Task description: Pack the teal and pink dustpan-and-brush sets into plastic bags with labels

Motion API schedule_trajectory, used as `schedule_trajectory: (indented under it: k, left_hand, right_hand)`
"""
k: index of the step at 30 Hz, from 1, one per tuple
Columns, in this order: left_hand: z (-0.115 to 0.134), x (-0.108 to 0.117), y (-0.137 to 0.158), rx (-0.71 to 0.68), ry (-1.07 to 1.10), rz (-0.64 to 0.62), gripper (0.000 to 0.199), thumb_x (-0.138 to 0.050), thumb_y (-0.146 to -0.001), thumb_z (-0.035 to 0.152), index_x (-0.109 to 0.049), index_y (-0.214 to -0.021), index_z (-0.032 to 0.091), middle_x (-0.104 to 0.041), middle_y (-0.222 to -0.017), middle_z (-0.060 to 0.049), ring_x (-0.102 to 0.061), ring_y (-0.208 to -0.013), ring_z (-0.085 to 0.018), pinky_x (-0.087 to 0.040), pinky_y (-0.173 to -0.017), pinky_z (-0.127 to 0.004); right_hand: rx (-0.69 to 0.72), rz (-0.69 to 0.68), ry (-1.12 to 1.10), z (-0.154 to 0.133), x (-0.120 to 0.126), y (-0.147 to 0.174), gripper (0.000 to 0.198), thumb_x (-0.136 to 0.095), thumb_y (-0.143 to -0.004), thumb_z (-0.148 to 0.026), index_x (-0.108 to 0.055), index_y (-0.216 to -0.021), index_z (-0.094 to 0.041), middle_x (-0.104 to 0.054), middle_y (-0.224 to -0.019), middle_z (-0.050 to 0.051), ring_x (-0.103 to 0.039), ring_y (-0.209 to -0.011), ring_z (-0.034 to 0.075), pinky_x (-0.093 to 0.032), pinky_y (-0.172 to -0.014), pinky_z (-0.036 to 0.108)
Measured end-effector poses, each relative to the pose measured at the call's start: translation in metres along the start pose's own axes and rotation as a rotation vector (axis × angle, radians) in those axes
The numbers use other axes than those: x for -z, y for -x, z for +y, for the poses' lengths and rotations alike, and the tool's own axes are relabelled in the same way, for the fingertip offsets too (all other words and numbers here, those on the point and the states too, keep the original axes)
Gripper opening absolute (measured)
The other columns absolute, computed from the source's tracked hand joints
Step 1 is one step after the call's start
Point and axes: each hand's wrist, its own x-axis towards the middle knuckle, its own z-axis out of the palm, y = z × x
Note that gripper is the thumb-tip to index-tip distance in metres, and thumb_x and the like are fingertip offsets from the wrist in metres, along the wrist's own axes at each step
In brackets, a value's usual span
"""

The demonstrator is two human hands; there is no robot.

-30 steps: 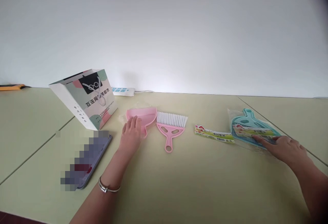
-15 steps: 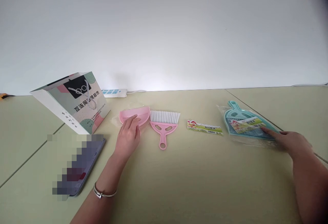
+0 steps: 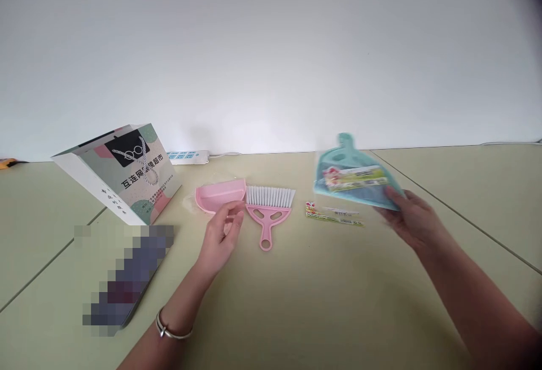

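Teal dustpan set (image 3: 362, 194) is being held clear of the table, right of the pink brush (image 3: 266, 223); the right hand (image 3: 417, 220) is pinching its near corner, thumb above, fingers supporting beneath. Left of the brush, the left hand (image 3: 222, 234) is hovering half-curled, apparently empty. Gripping rigid rim is probably serving steadiness best.

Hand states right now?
Left hand: open, fingers loosely curled, near the pink dustpan.
Right hand: closed, holding the teal dustpan.
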Motion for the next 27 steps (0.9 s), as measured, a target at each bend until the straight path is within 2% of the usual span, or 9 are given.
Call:
schedule_trajectory:
  k: [5,8,11,13,15,18,20,24,27]
  left_hand:
    - [0.012,-0.003,0.003,0.367,0.515,-0.127,0.065,-0.048,-0.083,0.054,-0.019,-0.138,0.033,-0.055,-0.123,-0.010,-0.065,-0.080,-0.018,-0.055,-0.060,-0.034]
    - [0.011,0.002,0.000,0.310,0.473,-0.039,0.065,-0.061,-0.077,0.048,-0.033,-0.134,0.033,-0.060,-0.116,-0.006,-0.063,-0.090,-0.018,-0.053,-0.070,-0.030]
    - [0.008,0.005,-0.004,0.209,0.361,0.080,0.035,-0.065,-0.074,0.043,-0.060,-0.102,0.022,-0.065,-0.096,-0.002,-0.060,-0.080,-0.014,-0.049,-0.068,-0.024]
    - [0.005,0.005,-0.005,0.196,0.337,0.161,0.027,-0.063,-0.076,0.044,-0.059,-0.084,0.019,-0.063,-0.080,0.000,-0.055,-0.065,-0.010,-0.045,-0.058,-0.021]
    - [0.003,0.003,-0.006,0.184,0.355,0.238,0.027,-0.063,-0.076,0.043,-0.053,-0.076,0.019,-0.058,-0.070,0.003,-0.049,-0.057,-0.008,-0.040,-0.053,-0.019]
    - [0.000,-0.001,-0.003,0.131,0.388,0.328,0.029,-0.063,-0.076,0.043,-0.047,-0.071,0.019,-0.052,-0.064,0.005,-0.042,-0.055,-0.008,-0.036,-0.051,-0.019]
    - [-0.001,-0.005,0.000,0.104,0.388,0.330,0.031,-0.062,-0.077,0.043,-0.043,-0.068,0.020,-0.045,-0.059,0.006,-0.037,-0.053,-0.008,-0.033,-0.049,-0.019]
    - [0.005,-0.012,0.005,0.084,0.360,0.221,0.040,-0.057,-0.081,0.043,-0.034,-0.059,0.020,-0.035,-0.053,0.007,-0.034,-0.050,-0.008,-0.031,-0.048,-0.020]
    - [0.004,-0.007,0.001,0.043,0.259,0.262,0.035,-0.053,-0.084,0.041,-0.043,-0.059,0.018,-0.056,-0.072,0.000,-0.053,-0.072,-0.012,-0.043,-0.067,-0.023]
  right_hand:
    - [-0.199,-0.512,0.200,0.017,-0.060,0.065,0.036,-0.078,-0.059,-0.045,-0.062,-0.076,-0.017,-0.065,-0.070,0.002,-0.061,-0.064,0.014,-0.055,-0.059,0.026]
    - [-0.211,-0.652,0.280,0.030,-0.077,0.085,0.040,-0.071,-0.065,-0.054,-0.058,-0.080,-0.018,-0.063,-0.071,0.001,-0.060,-0.066,0.015,-0.054,-0.064,0.031]
    - [0.107,-0.460,0.406,0.041,-0.077,0.092,0.047,-0.067,-0.067,-0.056,-0.055,-0.097,-0.022,-0.063,-0.094,0.006,-0.059,-0.083,0.019,-0.052,-0.074,0.037]
    - [0.422,-0.251,0.487,0.048,-0.071,0.096,0.046,-0.068,-0.067,-0.053,-0.054,-0.098,-0.023,-0.059,-0.103,0.007,-0.056,-0.092,0.021,-0.049,-0.075,0.037]
    - [0.528,-0.240,0.521,0.053,-0.067,0.103,0.036,-0.066,-0.070,-0.051,-0.056,-0.087,-0.022,-0.060,-0.092,0.006,-0.056,-0.084,0.020,-0.048,-0.069,0.034]
    - [0.199,-0.544,0.428,0.057,-0.069,0.116,0.033,-0.063,-0.074,-0.052,-0.057,-0.076,-0.020,-0.060,-0.069,0.002,-0.055,-0.064,0.016,-0.047,-0.060,0.030]
    - [-0.072,-0.644,0.250,0.058,-0.074,0.122,0.034,-0.066,-0.072,-0.052,-0.060,-0.083,-0.020,-0.065,-0.073,0.002,-0.059,-0.066,0.015,-0.049,-0.065,0.030]
    - [-0.364,-0.601,-0.077,0.057,-0.079,0.124,0.037,-0.073,-0.069,-0.044,-0.063,-0.097,-0.023,-0.071,-0.096,0.003,-0.065,-0.079,0.016,-0.051,-0.074,0.030]
    - [-0.422,-0.574,-0.122,0.058,-0.075,0.121,0.035,-0.078,-0.064,-0.038,-0.064,-0.092,-0.023,-0.072,-0.089,0.002,-0.067,-0.075,0.016,-0.052,-0.067,0.028]
